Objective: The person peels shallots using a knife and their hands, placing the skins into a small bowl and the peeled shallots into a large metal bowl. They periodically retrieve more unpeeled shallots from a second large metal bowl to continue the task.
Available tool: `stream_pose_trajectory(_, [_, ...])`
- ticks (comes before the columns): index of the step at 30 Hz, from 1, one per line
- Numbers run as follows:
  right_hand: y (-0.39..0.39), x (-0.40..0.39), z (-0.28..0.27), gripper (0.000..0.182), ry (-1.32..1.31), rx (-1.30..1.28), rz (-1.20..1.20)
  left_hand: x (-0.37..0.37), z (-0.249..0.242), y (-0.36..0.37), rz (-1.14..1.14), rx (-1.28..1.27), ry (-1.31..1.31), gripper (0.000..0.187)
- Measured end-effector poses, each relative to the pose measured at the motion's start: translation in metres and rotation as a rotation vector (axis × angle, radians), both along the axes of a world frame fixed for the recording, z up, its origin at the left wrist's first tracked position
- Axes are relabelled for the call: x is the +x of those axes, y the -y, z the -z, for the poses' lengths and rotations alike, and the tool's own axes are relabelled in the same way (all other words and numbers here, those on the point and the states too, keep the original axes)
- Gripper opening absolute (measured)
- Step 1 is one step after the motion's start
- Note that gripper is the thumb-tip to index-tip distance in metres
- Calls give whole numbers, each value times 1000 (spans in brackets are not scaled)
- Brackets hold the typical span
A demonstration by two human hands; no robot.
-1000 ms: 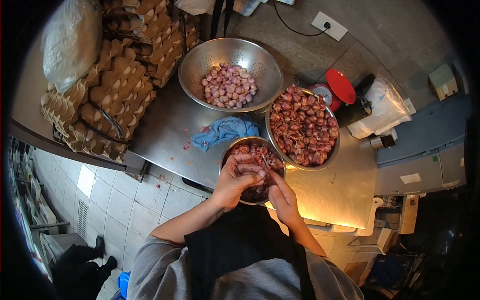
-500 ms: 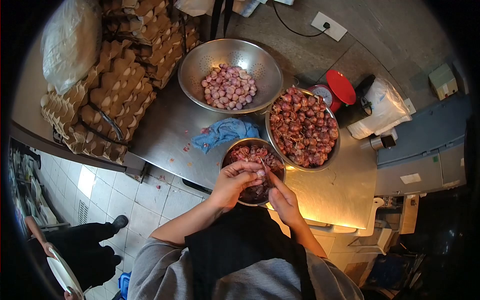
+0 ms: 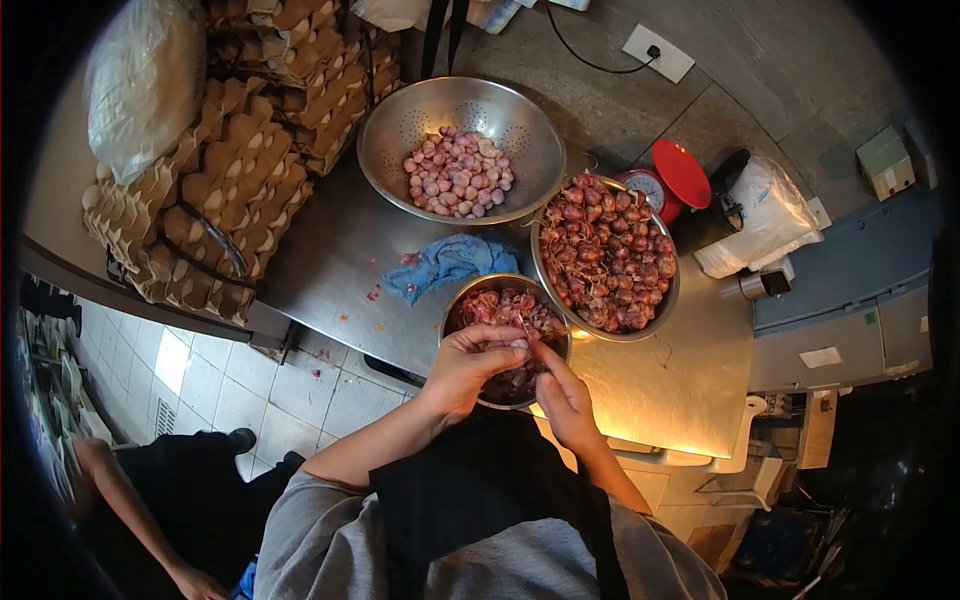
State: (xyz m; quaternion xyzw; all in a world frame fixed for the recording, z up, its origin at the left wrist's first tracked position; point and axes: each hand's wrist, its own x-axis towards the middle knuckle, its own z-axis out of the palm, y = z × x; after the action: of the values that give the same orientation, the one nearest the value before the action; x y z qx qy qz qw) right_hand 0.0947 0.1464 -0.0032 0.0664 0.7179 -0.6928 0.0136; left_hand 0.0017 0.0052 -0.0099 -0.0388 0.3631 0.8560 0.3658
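My left hand point(image 3: 462, 372) pinches a small pale shallot point(image 3: 519, 345) above a steel bowl point(image 3: 447, 330) holding reddish skins. Close on its right, my right hand point(image 3: 568, 398) is closed round a small knife, whose thin blade point(image 3: 526, 325) shows by the shallot; its handle is hidden. Beyond the bowl, a large colander point(image 3: 375, 150) holds peeled shallots point(image 3: 460, 172). Another bowl point(image 3: 672, 310) to the right is heaped with unpeeled red shallots point(image 3: 605, 255). A crumpled blue cloth point(image 3: 450, 265) lies between the colander and the skins bowl.
Stacked egg trays point(image 3: 235, 170) and a plastic bag point(image 3: 145, 85) stand at the left. A red scale point(image 3: 682, 175) and a white bag point(image 3: 762, 215) are behind the right bowl on the steel table point(image 3: 700, 390). Another person point(image 3: 180, 490) is at lower left.
The other person at lower left has moved closer, and the white plate is out of view. My hands stay almost in place, with slight shifts at the shallot.
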Motion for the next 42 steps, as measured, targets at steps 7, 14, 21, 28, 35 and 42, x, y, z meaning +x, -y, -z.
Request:
stream_pose_trajectory(7, [-2, 2, -3, 42, 23, -113, -47, 0, 1, -1, 3, 19, 15, 20])
stream_pose_trajectory(14, [-3, 0, -3, 43, 19, -141, -26, -1, 2, 0, 17, 17, 27, 20])
stream_pose_trajectory(21, [-11, -3, 0, 43, 55, -187, 1, -4, -2, 1, 74, 42, 27, 26])
stream_pose_trajectory(28, [-8, -9, -4, 41, -25, 80, -49, -11, 7, 1, 72, 82, -89, 31])
stream_pose_trajectory(35, [-12, -13, 1, 41, 43, -94, -28, -17, 9, 1, 72, 65, -141, 27])
stream_pose_trajectory(42, [-21, -23, -1, 47, 104, -163, 34, -24, -2, 3, 133, 76, -202, 18])
